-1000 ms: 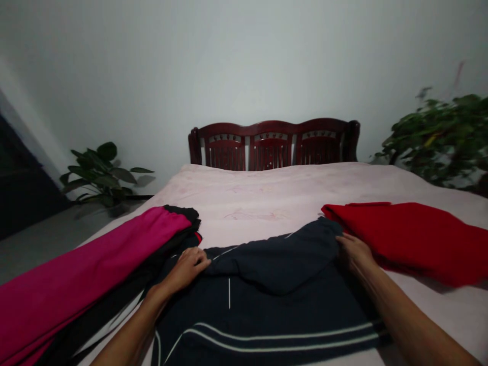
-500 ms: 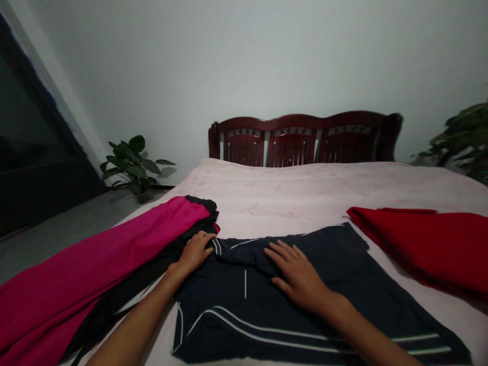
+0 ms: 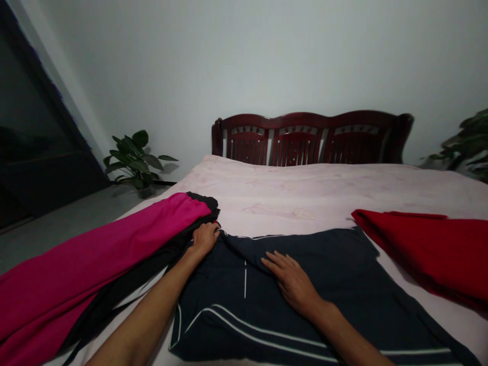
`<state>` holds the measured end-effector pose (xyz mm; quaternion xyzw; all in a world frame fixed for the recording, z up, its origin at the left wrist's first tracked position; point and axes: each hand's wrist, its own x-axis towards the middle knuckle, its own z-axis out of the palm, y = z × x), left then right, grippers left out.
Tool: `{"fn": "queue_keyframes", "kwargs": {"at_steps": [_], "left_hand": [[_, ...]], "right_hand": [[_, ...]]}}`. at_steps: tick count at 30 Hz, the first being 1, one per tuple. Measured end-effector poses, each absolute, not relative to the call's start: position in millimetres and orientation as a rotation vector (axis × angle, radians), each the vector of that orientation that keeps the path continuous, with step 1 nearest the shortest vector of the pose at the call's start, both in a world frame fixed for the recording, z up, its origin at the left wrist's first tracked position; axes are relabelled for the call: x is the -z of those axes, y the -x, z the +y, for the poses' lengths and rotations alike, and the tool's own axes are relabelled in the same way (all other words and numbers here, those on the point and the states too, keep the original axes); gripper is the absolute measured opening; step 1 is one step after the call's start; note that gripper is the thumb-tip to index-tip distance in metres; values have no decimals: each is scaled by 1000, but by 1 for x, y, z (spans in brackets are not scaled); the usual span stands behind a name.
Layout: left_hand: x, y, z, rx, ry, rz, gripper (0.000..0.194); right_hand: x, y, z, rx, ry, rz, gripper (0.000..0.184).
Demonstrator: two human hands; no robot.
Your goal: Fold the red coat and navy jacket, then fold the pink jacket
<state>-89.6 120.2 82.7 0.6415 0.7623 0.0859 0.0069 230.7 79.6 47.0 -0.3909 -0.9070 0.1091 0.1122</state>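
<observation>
A dark navy garment [image 3: 328, 254] with white piping lies spread over the bed in front of me; what kind it is I cannot tell. My left hand [image 3: 206, 238] is closed on its far left corner, where the cloth is pulled into a slanting crease. My right hand [image 3: 293, 282] rests flat on the middle of the cloth, fingers stretched forward and slightly apart. Close beside my left forearm are pink and black clothes [image 3: 125, 241], laid lengthwise. Folded red cloth [image 3: 423, 249] lies to the right of the navy garment.
Pale pink bedding [image 3: 274, 190] covers the bed beneath the clothes. A dark red wooden headboard [image 3: 301, 137] stands at the far end against the wall. One potted plant [image 3: 135, 160] sits on the floor at left, and another plant [image 3: 467, 145] is at the right edge.
My left hand has moved slightly forward and right, drawing its fingers in on the garment's corner. The cloth's upper edge is straighter, with a crease from that corner. My right hand stays nearly in place.
</observation>
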Motion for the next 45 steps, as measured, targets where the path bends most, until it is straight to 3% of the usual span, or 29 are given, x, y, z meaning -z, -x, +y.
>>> {"fn": "queue_keyframes", "kwargs": {"at_steps": [7,11,19,26,30,34,38,43,45], "left_hand": [[-90,85,128,-302,-1953,2402,28],[-100,73,118,-426,-2020,2340,38],[-54,53,103,-353,-2192,2063,45],[-65,57,114,-286,-2176,2086,48],[-88,29,86,-396,-2381,1810,49],[-102,-13,55,-388,-2639,1258,45],[-95,-40,50,-233,-2694,1313,36],[-84,-33,60,-293,-2620,1453,22],[-83,-25,60,-341,-2573,1458,22]], "right_hand": [[-58,-225,73,-350,1057,-2761,66],[-58,-223,70,-358,1064,-2744,61],[-64,-219,61,-442,1127,-2690,54],[-84,-246,64,-875,1053,-2317,45],[-81,-302,92,-618,1339,-1975,40],[-79,-367,119,-240,1728,-1882,54],[-79,-409,131,0,1892,-2109,64],[-87,-425,135,213,1846,-2351,35],[-93,-429,136,230,1857,-2344,33]]}}
